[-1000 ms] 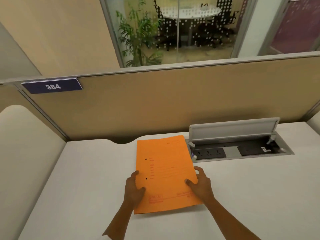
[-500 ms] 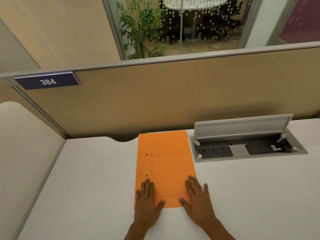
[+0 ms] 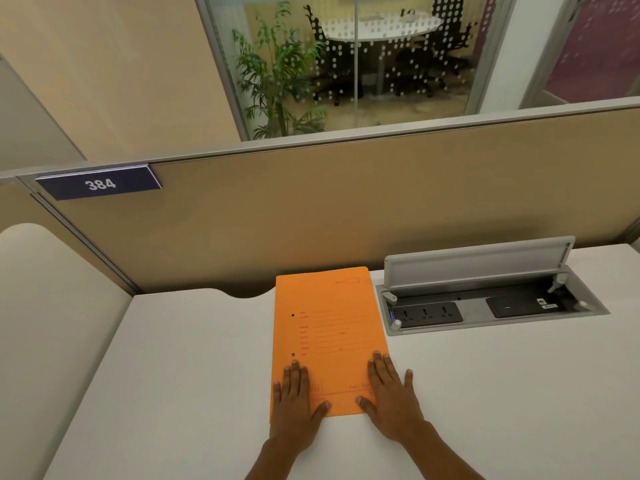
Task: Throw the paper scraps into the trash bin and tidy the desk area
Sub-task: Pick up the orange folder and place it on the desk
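An orange paper folder (image 3: 329,327) with red print and two punch holes lies flat on the white desk (image 3: 485,393), its far edge near the partition. My left hand (image 3: 298,407) rests flat on its near left corner with fingers straight. My right hand (image 3: 391,400) lies flat on its near right corner, fingers spread, partly on the desk. No paper scraps or trash bin are in view.
A grey desk power box (image 3: 485,299) stands with its lid raised, just right of the folder, showing sockets. A tan partition (image 3: 346,209) with a "384" sign (image 3: 98,183) closes the back. A cream side panel (image 3: 45,323) bounds the left.
A second ago both hands gripped the folder's sides and it lay slightly askew. Now it lies straight against the partition, and both hands lie flat on its near corners.
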A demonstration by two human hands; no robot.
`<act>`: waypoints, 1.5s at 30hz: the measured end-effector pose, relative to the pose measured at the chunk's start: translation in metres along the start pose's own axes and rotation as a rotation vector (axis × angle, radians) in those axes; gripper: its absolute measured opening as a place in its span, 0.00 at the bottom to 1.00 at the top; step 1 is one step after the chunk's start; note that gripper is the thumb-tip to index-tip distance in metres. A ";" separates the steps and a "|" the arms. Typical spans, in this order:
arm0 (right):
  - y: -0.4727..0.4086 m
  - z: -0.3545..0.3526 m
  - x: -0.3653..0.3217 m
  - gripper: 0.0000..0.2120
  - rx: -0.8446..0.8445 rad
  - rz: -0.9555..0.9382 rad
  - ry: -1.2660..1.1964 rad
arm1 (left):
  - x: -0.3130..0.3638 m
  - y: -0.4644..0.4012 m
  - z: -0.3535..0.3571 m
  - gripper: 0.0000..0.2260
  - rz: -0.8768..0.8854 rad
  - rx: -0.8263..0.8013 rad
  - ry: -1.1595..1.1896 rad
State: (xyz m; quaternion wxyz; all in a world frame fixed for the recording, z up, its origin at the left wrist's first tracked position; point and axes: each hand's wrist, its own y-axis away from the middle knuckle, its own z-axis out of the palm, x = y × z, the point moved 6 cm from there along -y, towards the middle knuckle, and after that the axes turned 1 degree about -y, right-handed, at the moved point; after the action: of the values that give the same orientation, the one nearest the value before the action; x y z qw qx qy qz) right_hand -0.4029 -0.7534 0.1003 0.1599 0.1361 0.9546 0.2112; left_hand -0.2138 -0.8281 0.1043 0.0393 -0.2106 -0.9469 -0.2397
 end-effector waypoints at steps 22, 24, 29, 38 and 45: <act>0.129 -0.046 -0.018 0.41 0.119 0.058 0.033 | 0.023 0.121 -0.092 0.31 0.087 0.284 0.183; 0.153 -0.042 -0.021 0.46 0.129 0.080 0.023 | 0.021 0.143 -0.092 0.31 0.111 0.302 0.154; 0.213 -0.025 -0.026 0.36 0.176 0.165 0.025 | 0.024 0.191 -0.093 0.33 0.211 0.335 0.107; 0.345 -0.006 -0.004 0.35 0.316 0.313 -0.014 | 0.092 0.280 -0.084 0.34 0.439 0.312 0.048; 0.468 0.014 0.053 0.34 0.447 0.499 -0.084 | 0.182 0.351 -0.044 0.34 0.658 0.248 -0.006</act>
State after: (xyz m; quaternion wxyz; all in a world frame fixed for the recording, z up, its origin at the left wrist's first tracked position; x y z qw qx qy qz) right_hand -0.3558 -0.3222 0.2839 0.1087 0.4059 0.9071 0.0234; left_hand -0.2337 -0.5004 0.3282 0.1369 -0.4986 -0.8505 -0.0966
